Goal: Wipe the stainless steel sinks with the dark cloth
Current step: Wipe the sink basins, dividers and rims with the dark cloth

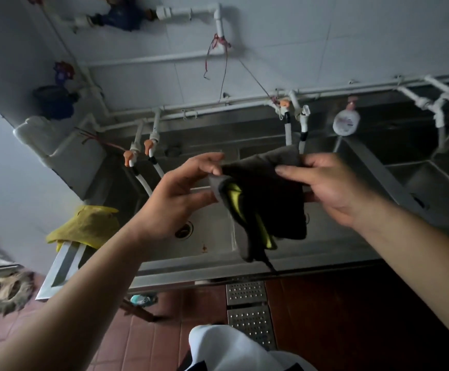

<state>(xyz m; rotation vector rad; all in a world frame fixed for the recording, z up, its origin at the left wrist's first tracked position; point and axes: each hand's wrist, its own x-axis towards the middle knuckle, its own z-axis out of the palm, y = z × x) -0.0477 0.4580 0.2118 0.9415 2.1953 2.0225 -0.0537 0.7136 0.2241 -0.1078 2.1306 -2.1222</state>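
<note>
- Left hand (183, 188) pinches the cloth (266, 207) at its 9 o'clock edge.
- Right hand (333, 186) fingers pinch its 3 o'clock edge above the sink (212, 236).

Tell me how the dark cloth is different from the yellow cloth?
The dark cloth is black and grey with yellow-green trim; the yellow cloth is all yellow. The dark cloth hangs in the air, held by the left hand and right hand; the yellow cloth lies draped by the sink's left end, untouched. Both are soft and crumpled.

cloth (269, 202) above sinks (212, 245), between hands
</note>
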